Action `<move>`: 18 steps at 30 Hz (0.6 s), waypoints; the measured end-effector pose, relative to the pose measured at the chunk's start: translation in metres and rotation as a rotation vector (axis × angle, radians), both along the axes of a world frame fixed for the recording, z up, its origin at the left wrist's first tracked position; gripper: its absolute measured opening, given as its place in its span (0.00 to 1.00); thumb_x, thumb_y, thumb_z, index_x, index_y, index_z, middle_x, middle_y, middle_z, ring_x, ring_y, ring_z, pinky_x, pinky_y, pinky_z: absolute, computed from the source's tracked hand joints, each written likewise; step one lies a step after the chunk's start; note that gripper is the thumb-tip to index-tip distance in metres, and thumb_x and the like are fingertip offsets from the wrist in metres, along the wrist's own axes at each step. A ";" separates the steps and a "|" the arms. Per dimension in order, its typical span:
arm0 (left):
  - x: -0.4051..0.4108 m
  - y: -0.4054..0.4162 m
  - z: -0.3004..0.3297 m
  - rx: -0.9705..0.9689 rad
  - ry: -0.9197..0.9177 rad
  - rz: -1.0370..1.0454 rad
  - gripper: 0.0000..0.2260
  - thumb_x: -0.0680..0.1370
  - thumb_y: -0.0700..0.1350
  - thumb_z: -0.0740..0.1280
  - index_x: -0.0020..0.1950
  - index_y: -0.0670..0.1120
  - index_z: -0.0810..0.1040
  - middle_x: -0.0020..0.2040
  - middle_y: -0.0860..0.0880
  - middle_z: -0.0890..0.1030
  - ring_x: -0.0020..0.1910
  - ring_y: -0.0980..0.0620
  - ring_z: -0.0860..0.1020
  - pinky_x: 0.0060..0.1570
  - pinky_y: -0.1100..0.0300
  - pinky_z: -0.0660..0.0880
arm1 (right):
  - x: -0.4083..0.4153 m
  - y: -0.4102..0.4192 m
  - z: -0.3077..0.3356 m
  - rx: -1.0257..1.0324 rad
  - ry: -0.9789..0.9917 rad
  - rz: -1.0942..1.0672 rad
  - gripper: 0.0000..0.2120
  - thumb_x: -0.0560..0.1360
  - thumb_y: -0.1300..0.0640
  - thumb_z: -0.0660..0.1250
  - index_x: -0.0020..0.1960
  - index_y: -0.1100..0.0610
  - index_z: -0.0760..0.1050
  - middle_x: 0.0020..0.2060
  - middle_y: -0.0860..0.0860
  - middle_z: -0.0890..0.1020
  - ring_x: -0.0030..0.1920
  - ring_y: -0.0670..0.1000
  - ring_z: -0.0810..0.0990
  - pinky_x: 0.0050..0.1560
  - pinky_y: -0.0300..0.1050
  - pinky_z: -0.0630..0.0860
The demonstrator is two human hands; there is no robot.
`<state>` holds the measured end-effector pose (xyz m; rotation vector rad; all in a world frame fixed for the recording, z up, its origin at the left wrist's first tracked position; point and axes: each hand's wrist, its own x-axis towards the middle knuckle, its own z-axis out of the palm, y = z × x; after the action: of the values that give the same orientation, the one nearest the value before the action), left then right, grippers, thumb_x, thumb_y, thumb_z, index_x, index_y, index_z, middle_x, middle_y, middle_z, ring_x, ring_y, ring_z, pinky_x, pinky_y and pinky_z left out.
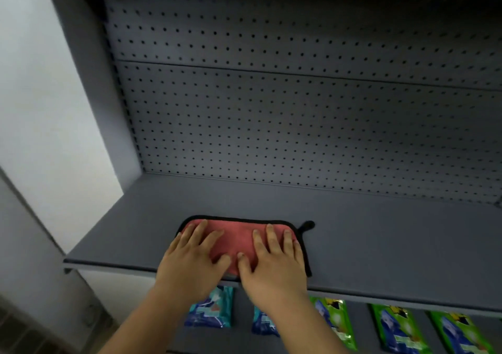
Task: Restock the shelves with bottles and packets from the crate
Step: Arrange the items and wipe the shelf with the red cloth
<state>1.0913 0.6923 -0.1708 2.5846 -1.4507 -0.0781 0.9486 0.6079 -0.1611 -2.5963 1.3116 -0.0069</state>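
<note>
1. Grey metal shelving fills your view: a pegboard back (pixel 298 125) rises behind the shelf (pixel 380 245) you are working at.
2. Your left hand (pixel 190 264) lies flat on a red cloth (pixel 236 239), fingers straight and slightly spread, pressing down on its left half.
3. Your right hand (pixel 271 264) lies flat just beside it on the cloth's right half, fingers likewise straight and a little apart; the two thumbs nearly meet over the middle.
4. That cloth has a black edging and a small black loop (pixel 307 226) sticking out at its far right corner. It lies on the shelf near the front edge, left of centre.
5. Below the shelf, on the next level down, packets lie flat in a row: two blue packets (pixel 212 310) partly hidden behind your wrists, then three green packets (pixel 394 326) to the right.
6. Left of the shelving you see a pale wall (pixel 40 109), with dim floor (pixel 27 326) at the lower left corner.
7. No crate or bottles show in your view.
</note>
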 end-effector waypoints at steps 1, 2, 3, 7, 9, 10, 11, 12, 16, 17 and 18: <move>0.013 0.006 0.000 0.002 0.004 0.019 0.43 0.62 0.68 0.36 0.77 0.60 0.57 0.80 0.52 0.51 0.79 0.51 0.48 0.77 0.55 0.47 | 0.013 0.005 0.000 0.010 0.005 0.012 0.35 0.77 0.34 0.40 0.81 0.47 0.46 0.80 0.50 0.43 0.78 0.59 0.37 0.77 0.57 0.35; 0.025 0.012 0.000 0.009 0.004 0.030 0.44 0.62 0.68 0.36 0.77 0.60 0.57 0.80 0.52 0.51 0.79 0.51 0.48 0.77 0.55 0.47 | 0.026 0.009 0.001 0.016 0.004 0.025 0.34 0.78 0.34 0.42 0.81 0.47 0.46 0.80 0.51 0.43 0.78 0.59 0.37 0.77 0.57 0.35; 0.035 0.016 0.001 0.019 0.007 0.038 0.44 0.62 0.69 0.36 0.77 0.60 0.56 0.80 0.52 0.51 0.79 0.51 0.48 0.77 0.55 0.47 | 0.037 0.013 0.001 0.021 0.002 0.034 0.33 0.79 0.35 0.43 0.81 0.47 0.46 0.80 0.51 0.43 0.78 0.60 0.37 0.77 0.57 0.35; 0.057 0.022 0.004 0.036 0.026 0.022 0.45 0.62 0.69 0.35 0.78 0.58 0.56 0.80 0.51 0.51 0.79 0.50 0.48 0.76 0.55 0.46 | 0.060 0.016 0.001 0.025 -0.008 0.044 0.33 0.79 0.35 0.44 0.81 0.46 0.46 0.80 0.50 0.43 0.78 0.58 0.37 0.77 0.56 0.36; 0.055 0.018 0.003 0.041 0.025 -0.001 0.45 0.63 0.69 0.34 0.78 0.56 0.56 0.80 0.49 0.50 0.79 0.49 0.47 0.76 0.54 0.44 | 0.054 0.012 0.000 0.034 -0.034 0.039 0.33 0.79 0.33 0.44 0.80 0.44 0.47 0.80 0.48 0.44 0.79 0.55 0.38 0.77 0.53 0.37; 0.051 0.015 0.003 0.046 0.031 -0.008 0.46 0.63 0.68 0.34 0.79 0.56 0.55 0.80 0.48 0.49 0.79 0.48 0.46 0.77 0.53 0.43 | 0.048 0.009 0.000 0.037 -0.046 0.036 0.33 0.78 0.33 0.45 0.80 0.43 0.48 0.80 0.47 0.44 0.79 0.54 0.38 0.77 0.52 0.37; 0.046 0.011 0.002 0.051 0.040 -0.015 0.46 0.62 0.68 0.34 0.79 0.55 0.55 0.80 0.48 0.48 0.79 0.48 0.45 0.77 0.53 0.43 | 0.041 0.006 -0.001 0.036 -0.055 0.030 0.33 0.78 0.33 0.45 0.80 0.42 0.48 0.80 0.46 0.44 0.79 0.53 0.38 0.77 0.51 0.37; 0.040 0.007 0.002 0.050 0.050 -0.025 0.46 0.62 0.69 0.34 0.79 0.55 0.55 0.80 0.47 0.47 0.79 0.48 0.45 0.77 0.53 0.42 | 0.033 0.003 -0.001 0.031 -0.062 0.019 0.33 0.78 0.32 0.45 0.80 0.42 0.48 0.80 0.45 0.44 0.79 0.52 0.38 0.77 0.51 0.37; 0.000 -0.017 0.004 0.028 0.073 -0.073 0.46 0.62 0.69 0.34 0.79 0.56 0.55 0.80 0.48 0.45 0.79 0.48 0.44 0.77 0.52 0.41 | -0.012 -0.015 -0.001 0.011 -0.084 -0.040 0.33 0.77 0.31 0.46 0.79 0.40 0.49 0.80 0.43 0.45 0.79 0.50 0.39 0.77 0.50 0.37; -0.013 -0.024 0.005 0.022 0.070 -0.084 0.46 0.63 0.69 0.34 0.79 0.56 0.55 0.80 0.48 0.45 0.79 0.47 0.44 0.76 0.52 0.40 | -0.027 -0.021 -0.001 0.010 -0.084 -0.058 0.33 0.77 0.30 0.46 0.79 0.40 0.49 0.80 0.43 0.45 0.79 0.50 0.39 0.77 0.49 0.37; -0.028 -0.032 0.005 0.021 0.068 -0.097 0.45 0.63 0.69 0.34 0.79 0.57 0.54 0.80 0.48 0.45 0.79 0.47 0.44 0.76 0.52 0.40 | -0.042 -0.028 -0.001 0.010 -0.081 -0.075 0.34 0.77 0.30 0.46 0.79 0.40 0.49 0.80 0.43 0.45 0.79 0.49 0.39 0.77 0.49 0.37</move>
<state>1.0632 0.6607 -0.1659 2.5010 -1.5585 -0.1932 0.9064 0.5804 -0.1621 -2.5091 1.3757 -0.1175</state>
